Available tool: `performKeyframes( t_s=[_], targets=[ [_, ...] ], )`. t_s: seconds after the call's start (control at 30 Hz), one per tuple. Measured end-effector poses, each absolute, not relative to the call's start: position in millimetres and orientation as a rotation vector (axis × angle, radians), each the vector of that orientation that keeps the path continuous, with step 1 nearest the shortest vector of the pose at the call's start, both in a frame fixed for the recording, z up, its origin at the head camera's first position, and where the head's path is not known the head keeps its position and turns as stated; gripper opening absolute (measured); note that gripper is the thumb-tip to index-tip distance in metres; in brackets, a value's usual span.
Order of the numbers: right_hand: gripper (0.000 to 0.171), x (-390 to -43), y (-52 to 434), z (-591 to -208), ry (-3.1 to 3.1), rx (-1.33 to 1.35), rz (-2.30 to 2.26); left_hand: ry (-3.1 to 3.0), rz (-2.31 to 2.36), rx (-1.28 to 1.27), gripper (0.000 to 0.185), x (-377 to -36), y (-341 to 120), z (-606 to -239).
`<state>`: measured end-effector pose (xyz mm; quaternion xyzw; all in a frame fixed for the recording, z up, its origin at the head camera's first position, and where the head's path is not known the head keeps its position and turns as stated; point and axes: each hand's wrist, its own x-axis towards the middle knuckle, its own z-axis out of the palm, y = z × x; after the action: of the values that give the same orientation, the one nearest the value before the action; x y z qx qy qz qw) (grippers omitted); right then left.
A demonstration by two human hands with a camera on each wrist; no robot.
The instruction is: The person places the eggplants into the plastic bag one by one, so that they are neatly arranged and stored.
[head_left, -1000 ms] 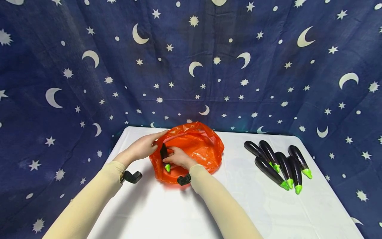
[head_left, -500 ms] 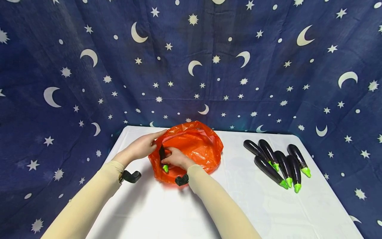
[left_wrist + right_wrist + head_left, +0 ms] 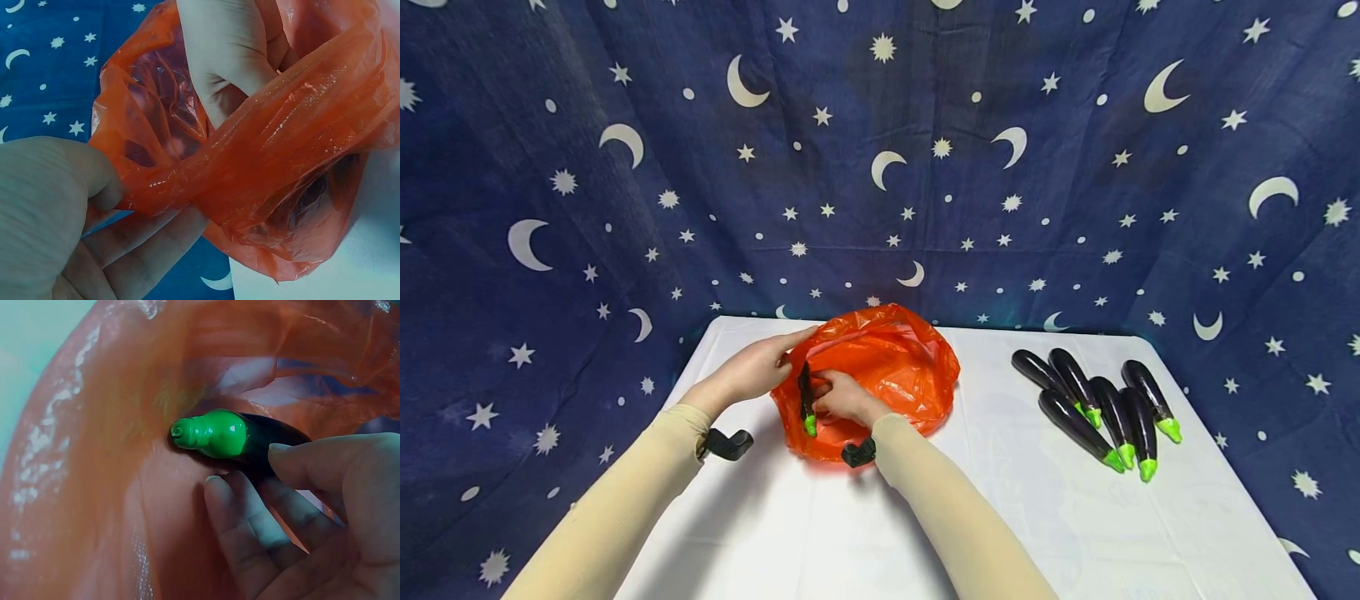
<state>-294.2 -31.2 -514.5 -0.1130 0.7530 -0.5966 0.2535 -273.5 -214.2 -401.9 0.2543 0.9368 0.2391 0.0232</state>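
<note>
An orange-red plastic bag (image 3: 898,379) lies on the white table with its mouth spread wide. My left hand (image 3: 754,368) pinches the bag's left rim between thumb and fingers, as the left wrist view also shows. Inside the bag, against its left wall, is a dark purple eggplant (image 3: 806,396) with a green stem end (image 3: 215,433). My right hand (image 3: 846,395) is inside the bag just right of this eggplant. Its thumb and fingers are spread loosely beside the eggplant's body and do not wrap round it. Whether a fingertip still touches it is unclear.
Several more eggplants (image 3: 1078,429) lie in a loose group on the right side of the white table (image 3: 1000,517). Dark shapes show through the bag wall in the left wrist view. A blue curtain (image 3: 955,175) with moons and stars hangs behind and at both sides.
My right fingers, which lay across the eggplant, have loosened and now sit to its right. The eggplant has shifted slightly left inside the bag. My left hand keeps its hold on the rim.
</note>
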Motion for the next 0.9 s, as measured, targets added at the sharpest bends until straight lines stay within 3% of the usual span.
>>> performKeyframes(
  t_s=[0.5, 0.9],
  targets=[
    [0.065, -290, -3, -501, 2.100, -0.405, -1.583, 2.888, 0.743, 0.762, 0.070, -272, -213, -402],
    [0.061, -268, 59, -475, 2.254, -0.608, -1.380, 2.893, 0.731, 0.732, 0.068, -271, -211, -403]
  ],
)
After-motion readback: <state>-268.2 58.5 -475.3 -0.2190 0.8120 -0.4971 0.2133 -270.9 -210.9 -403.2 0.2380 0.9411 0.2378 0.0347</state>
